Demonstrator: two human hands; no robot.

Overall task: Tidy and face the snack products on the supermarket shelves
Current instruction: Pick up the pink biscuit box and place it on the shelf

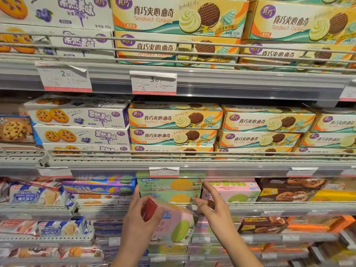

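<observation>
Two bare forearms, no sleeves in view; left hand [139, 218] and right hand [213, 211] bare too, no gloves, rings, watch or wristbands visible.

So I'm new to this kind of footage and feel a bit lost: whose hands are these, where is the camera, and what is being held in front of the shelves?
There is no machine here. A person wears one wide-angle camera on their head, so you look forward and down at their own two hands.

The left hand grips a pink box with a green disc printed on it, tilted, in front of the shelves. The right hand holds nothing; its fingers are spread, reaching toward the green boxes and the pink boxes stacked on that shelf.

Higher up are rows of yellow boxes marked Sandwich Cookies, white boxes with blueberry pictures, and a price tag on the shelf edge.
</observation>
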